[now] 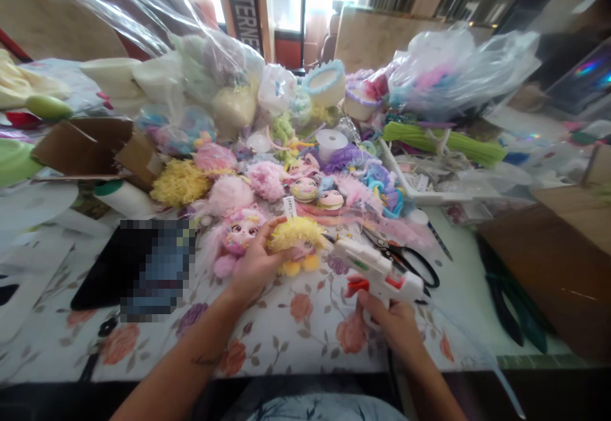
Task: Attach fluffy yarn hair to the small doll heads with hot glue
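Observation:
My left hand (260,252) is closed around a small doll (298,243) with fluffy yellow hair and yellow feet, a white tag standing up behind it. In my right hand (391,319) is a white hot glue gun (377,268) with a red trigger, gripped by its handle. Its nozzle points left at the doll's hair, close beside it; whether they touch I cannot tell. A clear glue stick (477,338) trails from the gun's back end. Just left of my left hand sits a pink-haired doll (241,233). Black-handled scissors (410,262) lie behind the glue gun.
Yarn pompoms (179,182), doll heads (304,189) and a white ribbon spool (331,144) crowd the middle. Left are an open cardboard box (86,147) and a dark tablet (105,268). A white tray (415,195) and a brown box (554,268) stand at right.

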Motion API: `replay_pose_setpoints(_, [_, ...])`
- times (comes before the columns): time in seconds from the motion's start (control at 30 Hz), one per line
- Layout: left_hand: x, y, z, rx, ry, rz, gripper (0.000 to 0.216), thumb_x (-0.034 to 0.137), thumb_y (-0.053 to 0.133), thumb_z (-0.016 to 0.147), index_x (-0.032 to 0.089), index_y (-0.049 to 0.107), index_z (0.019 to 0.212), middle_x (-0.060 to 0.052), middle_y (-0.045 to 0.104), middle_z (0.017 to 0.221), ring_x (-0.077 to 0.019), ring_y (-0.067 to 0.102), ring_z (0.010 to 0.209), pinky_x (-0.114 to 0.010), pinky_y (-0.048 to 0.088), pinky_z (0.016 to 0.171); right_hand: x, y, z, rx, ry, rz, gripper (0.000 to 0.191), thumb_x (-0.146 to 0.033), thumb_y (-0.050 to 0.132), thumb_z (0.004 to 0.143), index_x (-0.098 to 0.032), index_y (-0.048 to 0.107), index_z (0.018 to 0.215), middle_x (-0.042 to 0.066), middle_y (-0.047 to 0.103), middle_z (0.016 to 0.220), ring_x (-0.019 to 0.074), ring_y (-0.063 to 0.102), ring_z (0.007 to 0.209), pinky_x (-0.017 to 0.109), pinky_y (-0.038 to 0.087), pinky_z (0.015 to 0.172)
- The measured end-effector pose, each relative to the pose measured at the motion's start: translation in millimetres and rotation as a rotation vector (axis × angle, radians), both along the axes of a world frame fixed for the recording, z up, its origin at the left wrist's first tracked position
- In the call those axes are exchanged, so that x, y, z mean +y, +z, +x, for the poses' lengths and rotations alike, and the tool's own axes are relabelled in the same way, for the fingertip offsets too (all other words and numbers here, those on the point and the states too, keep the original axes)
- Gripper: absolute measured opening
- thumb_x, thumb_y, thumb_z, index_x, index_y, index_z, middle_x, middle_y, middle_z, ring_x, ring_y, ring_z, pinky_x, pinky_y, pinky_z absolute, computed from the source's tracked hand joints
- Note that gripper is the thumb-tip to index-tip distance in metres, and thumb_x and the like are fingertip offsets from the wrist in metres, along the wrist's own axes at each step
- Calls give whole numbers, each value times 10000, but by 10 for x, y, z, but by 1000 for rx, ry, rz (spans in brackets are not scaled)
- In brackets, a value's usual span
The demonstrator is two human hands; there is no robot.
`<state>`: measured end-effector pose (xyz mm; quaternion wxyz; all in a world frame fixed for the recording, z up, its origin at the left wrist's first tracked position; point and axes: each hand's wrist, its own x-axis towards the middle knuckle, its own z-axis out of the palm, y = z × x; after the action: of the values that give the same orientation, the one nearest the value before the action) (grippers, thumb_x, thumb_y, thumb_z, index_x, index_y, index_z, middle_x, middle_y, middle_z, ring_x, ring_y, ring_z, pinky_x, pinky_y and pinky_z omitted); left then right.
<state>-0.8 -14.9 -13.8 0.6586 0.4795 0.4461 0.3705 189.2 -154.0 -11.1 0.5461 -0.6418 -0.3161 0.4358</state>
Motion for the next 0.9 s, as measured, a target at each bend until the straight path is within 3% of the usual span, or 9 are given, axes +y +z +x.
replay_pose_setpoints(0.13, [-1,20,9,53,-3,24,746,308,780,668,247,445,1333,-51,669,1110,-188,681,871,-254,564,701,-80,83,478,-92,-148,37,314,-427,688,749,-189,693,953,44,685,723,107,504,424,233,382,369])
replay_pose_setpoints(0.27, [-17,82,29,119,13,4,736,339,790,676,267,455,1328,-34,700,1035,-182,695,843,-231,568,677,-107,21,1149,-411,-403,-66,449,-519,660,708,-128,689,927,76,694,699,137,519,421,274,423,405])
replay_pose_setpoints(0.33, [-18,89,27,114,0,-19,739,341,792,681,293,446,1332,-22,717,989,-179,702,822,-226,571,663,-104,-36,1450,-591,-458,-169,514,-573,594,700,-113,696,903,109,698,698,213,597,520,335,484,489])
replay_pose_setpoints(0.43, [-11,69,14,128,2,-43,760,336,794,684,324,428,1351,-12,728,955,-180,708,783,-230,577,638,-64,-100,1763,-796,-486,-251,518,-577,574,646,-123,706,857,169,719,832,348,657,879,429,504,773])
replay_pose_setpoints(0.53, [-5,57,6,167,12,-26,757,339,787,691,321,431,1358,-17,726,994,-191,711,815,-237,583,655,7,-123,1936,-841,-491,-263,488,-552,562,648,-136,708,856,180,720,925,368,622,1022,426,462,882])
replay_pose_setpoints(0.77, [1,80,11,263,5,-4,818,377,786,681,316,393,1395,-19,727,984,-197,714,766,-241,580,602,86,-185,2197,-854,-452,-326,460,-521,561,667,-121,710,837,141,714,766,312,670,820,368,503,736])
replay_pose_setpoints(0.9, [12,23,-1,225,-13,-12,769,367,773,700,327,411,1377,-18,717,1038,-183,710,800,-234,579,641,84,-209,2219,-882,-446,-331,498,-515,549,690,-117,712,941,137,725,846,295,664,845,357,495,754])
